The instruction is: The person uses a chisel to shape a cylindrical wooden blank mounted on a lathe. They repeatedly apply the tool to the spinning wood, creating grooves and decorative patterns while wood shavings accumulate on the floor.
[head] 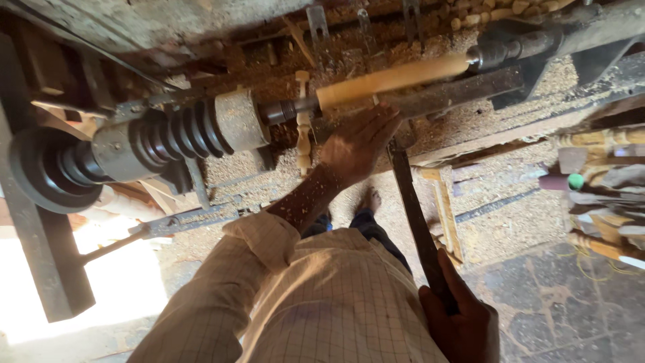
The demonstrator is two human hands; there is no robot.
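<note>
Your left hand (356,144) steadies the long chisel (416,222) just below the pale spindle (393,77) spinning on the lathe; right fingers (463,316) grip its handle. A slip could catch the wood.

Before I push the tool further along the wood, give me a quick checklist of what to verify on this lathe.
1. Wood blank held at both ends: ok.
2. Left hand steadying the long tool near the blank: ok.
3. Right hand gripping the tool's back end: ok.
4. Tool edge touching the wood: cannot tell, the hand hides it.
5. Sleeve away from the pulley: ok.
6. Bare foot in the sawdust below: not ok.
</note>
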